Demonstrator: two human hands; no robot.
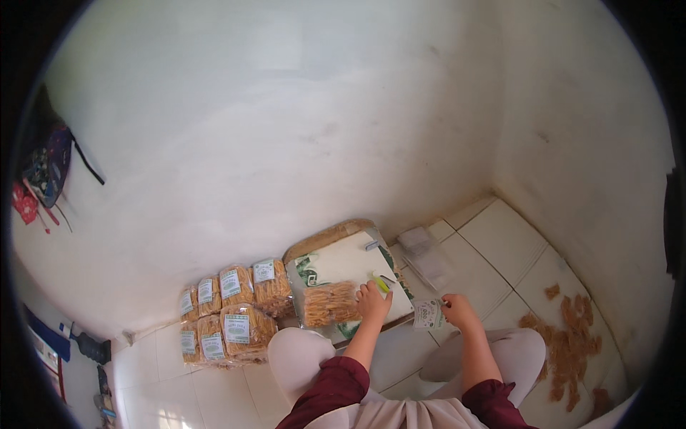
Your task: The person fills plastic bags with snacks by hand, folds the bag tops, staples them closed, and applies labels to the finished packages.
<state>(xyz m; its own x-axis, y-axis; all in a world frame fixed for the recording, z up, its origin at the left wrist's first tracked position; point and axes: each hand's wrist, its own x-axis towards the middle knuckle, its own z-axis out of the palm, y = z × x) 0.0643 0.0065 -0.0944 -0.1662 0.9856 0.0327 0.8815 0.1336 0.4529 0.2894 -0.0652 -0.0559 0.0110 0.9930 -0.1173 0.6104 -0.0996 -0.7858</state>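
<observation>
1. Pale walls [286, 129] and a tiled floor [493, 236] are seen around a white board [343, 261].
2. Packed bags [257, 332] of tan strands are set in rows left of the board; loose tan pieces [579, 329] are scattered well to its right.
3. On the board's near part, a tan bundle [329, 304] is laid, its long axis running side to side.
4. At the bundle's right end, the left hand [373, 304] is held with fingers curled beside a lime-green tool [381, 284]; whether anything is gripped cannot be told.
5. Just off the board's near right corner, a printed label [429, 314] is pinched by the right hand [461, 312]; its long axis appears crosswise, its free end pointed left.
6. Probably, the label could be dropped if that edge grip slips; brittle-looking strands could be snapped by left-hand pressure.
</observation>
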